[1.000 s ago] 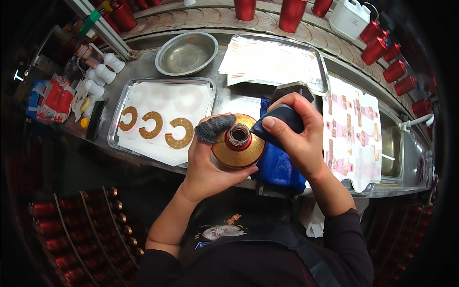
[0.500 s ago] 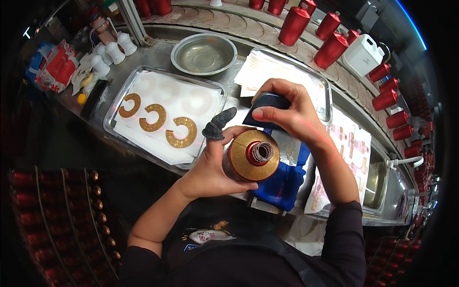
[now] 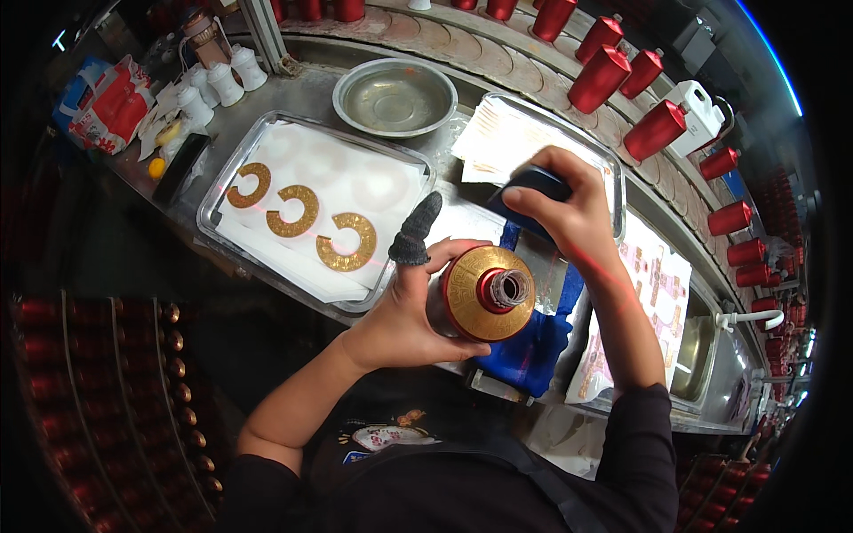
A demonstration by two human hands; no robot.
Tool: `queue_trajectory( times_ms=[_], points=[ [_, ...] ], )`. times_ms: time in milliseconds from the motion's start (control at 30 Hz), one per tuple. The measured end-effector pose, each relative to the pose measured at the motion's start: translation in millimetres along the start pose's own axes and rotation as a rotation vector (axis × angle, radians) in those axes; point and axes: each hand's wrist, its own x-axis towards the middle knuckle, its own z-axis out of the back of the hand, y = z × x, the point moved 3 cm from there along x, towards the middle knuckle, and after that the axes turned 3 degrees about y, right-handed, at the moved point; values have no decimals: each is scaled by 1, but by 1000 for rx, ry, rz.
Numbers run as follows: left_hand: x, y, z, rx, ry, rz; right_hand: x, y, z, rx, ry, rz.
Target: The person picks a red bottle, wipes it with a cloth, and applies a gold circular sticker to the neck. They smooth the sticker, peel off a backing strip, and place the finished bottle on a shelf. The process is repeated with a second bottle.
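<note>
My left hand [image 3: 391, 327] is wrapped round a red bottle [image 3: 469, 295], tilted with its open threaded neck towards me. A gold ring-shaped decal covers the bottle's shoulder. One finger of this hand wears a dark knitted finger cover [image 3: 414, 233] and sticks up beside the bottle. My right hand [image 3: 576, 206] grips a dark flat scraper [image 3: 544, 183] between thumb and fingers, just beyond the bottle and apart from it. Below the bottle lies a blue cloth [image 3: 524, 355] on the bench. To the left, three gold C-shaped decals [image 3: 348, 242] lie on white paper in a metal tray [image 3: 210, 211].
A metal basin of water [image 3: 395, 98] stands behind the tray. Sheets of paper [image 3: 498, 133] fill another tray. Red bottles [image 3: 600, 80] stand along a conveyor [image 3: 471, 44] at the back. Printed sheets [image 3: 635, 306] and a sink [image 3: 693, 369] are at right.
My right hand has drawn the scraper slightly away from the bottle, to the right. The bottle has tipped a little. Red bottles on the conveyor have shifted right.
</note>
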Motion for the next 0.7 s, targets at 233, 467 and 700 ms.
queue_trajectory(
  times_ms=[233,467,700],
  points=[
    [-2,2,-3,30,-50,11,-37,-19,9,215,-239,-126],
    [-9,0,-9,204,-193,-51,-55,-24,9,307,-213,-62],
    [-10,7,-18,247,-334,-188,-69,-22,7,143,-238,200]
  ],
)
